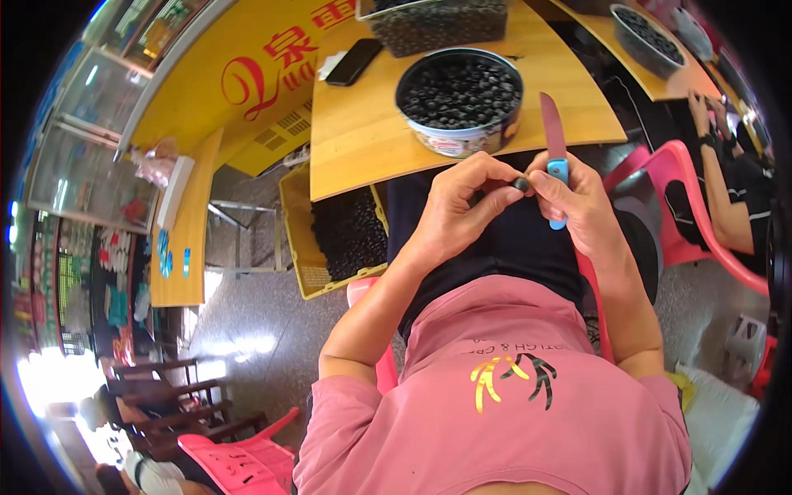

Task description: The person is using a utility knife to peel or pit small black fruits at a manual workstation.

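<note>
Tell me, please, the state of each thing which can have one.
Left hand: pinching a small round piece
Right hand: closed on the knife
Knife: blade bare, pointing away from person
Round tub: open, well filled
Yellow crate: open, holding dark pieces
Phone: lying flat, dark
Clear container: holding dark pieces

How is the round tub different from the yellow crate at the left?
Shape: the tub is round; the crate has corners. Place: the tub stands on the table; the crate sits lower, partly hidden by the table's edge. Colour: the tub's wall is pale and printed; the crate's is yellow. Both hold small, dark, roundish pieces.
</note>
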